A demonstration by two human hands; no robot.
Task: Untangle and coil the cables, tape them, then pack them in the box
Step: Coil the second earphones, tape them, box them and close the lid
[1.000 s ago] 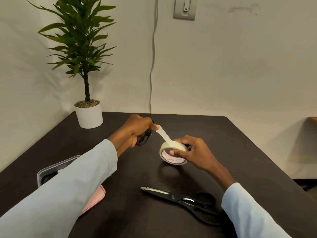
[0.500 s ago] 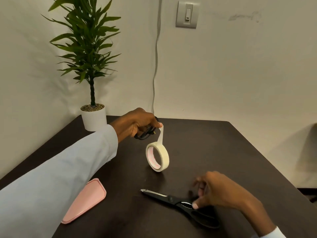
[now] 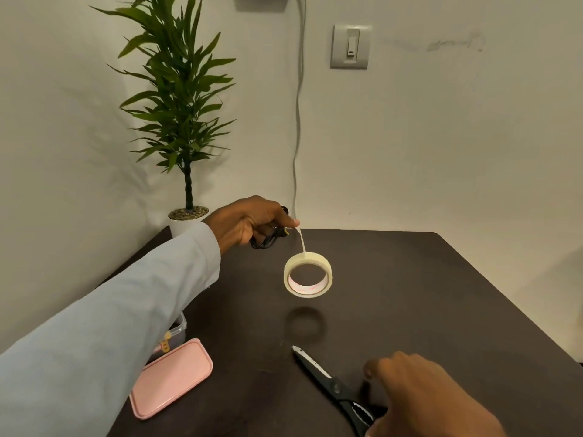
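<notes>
One coiled cable point(image 3: 268, 239) and one dangling tape roll point(image 3: 308, 274) in left hand point(image 3: 249, 223).

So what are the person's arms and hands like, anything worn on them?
Both hands are bare: no gloves, rings or watch show on the left hand or the right hand. The left arm wears a long, loose, pale blue-grey sleeve reaching the wrist, plain, without markings. The right arm's sleeve is out of frame.

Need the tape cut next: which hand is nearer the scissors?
Right hand sits at the scissors' handles. Left hand is far behind, raised, dangling the tape roll.
</notes>
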